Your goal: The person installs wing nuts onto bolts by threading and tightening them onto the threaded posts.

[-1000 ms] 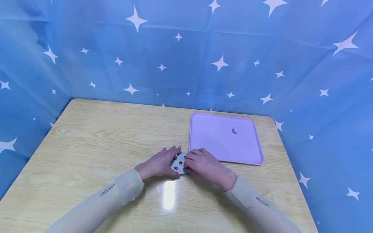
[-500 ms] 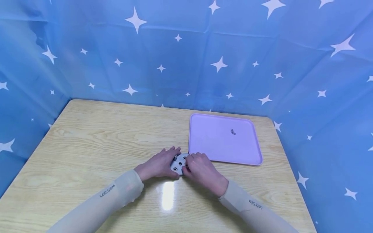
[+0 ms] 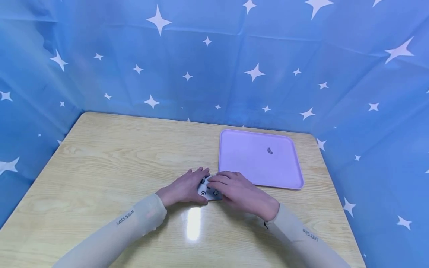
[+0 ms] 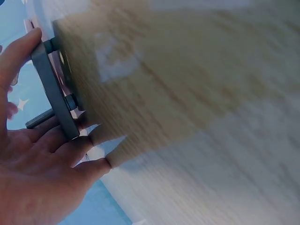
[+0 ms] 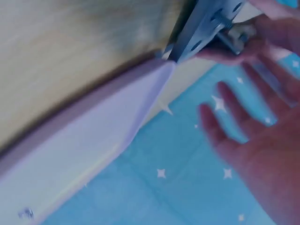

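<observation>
A grey metal plate (image 3: 209,197) with several round holes stands raised above the wooden table, as the left wrist view shows. My left hand (image 3: 186,188) grips it by its left side, thumb at the near edge and fingers at the far edge. A threaded bolt (image 4: 40,118) sticks out of the plate's upper face, and bolt heads (image 4: 71,101) show underneath. Over the plate's right part is my right hand (image 3: 239,191), its fingers extended and blurred in the right wrist view. Fingertips there lie against a wing nut (image 5: 239,36) on another bolt.
Just behind the right hand lies a shallow purple tray (image 3: 248,167). On it rests a small dark metal piece (image 3: 269,150), too small to name surely. The wooden table (image 3: 127,156) extends left to a blue star-patterned curtain (image 3: 187,56).
The right hand's fingers were curled in at the plate's right edge half a second ago; now they reach out over the plate, uncovering the nut. The left hand keeps its grip.
</observation>
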Tool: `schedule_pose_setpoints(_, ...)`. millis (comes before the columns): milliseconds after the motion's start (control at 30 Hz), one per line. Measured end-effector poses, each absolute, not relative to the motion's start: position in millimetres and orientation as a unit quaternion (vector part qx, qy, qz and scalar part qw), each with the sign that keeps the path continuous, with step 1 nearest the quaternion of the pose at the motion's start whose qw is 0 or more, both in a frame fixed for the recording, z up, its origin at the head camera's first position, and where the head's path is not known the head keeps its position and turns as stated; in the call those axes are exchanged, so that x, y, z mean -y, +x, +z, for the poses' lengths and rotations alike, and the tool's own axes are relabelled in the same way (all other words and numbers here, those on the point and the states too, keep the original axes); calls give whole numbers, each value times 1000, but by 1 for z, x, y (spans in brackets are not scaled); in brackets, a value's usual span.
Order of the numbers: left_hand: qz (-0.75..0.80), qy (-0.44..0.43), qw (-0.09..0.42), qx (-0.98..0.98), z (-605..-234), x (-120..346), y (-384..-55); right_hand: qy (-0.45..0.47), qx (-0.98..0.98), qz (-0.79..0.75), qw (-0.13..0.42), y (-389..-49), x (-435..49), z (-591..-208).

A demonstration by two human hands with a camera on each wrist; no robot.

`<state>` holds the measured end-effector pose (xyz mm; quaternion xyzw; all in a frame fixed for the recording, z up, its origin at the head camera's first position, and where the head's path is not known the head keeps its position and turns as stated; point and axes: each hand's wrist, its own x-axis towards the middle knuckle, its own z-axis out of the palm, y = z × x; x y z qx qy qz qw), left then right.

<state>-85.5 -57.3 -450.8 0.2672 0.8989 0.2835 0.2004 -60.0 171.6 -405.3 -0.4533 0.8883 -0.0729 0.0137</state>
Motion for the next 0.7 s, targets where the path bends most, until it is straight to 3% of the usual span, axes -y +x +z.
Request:
schedule_pose_setpoints(167, 279, 271, 204, -898, -450, 55, -86, -512, -859, -17, -11, -64, -176, -405)
schedule_pose_setpoints(700, 276, 252, 207, -904, -451, 52, -86, -469, -880, -26, -72, -65, -166, -418)
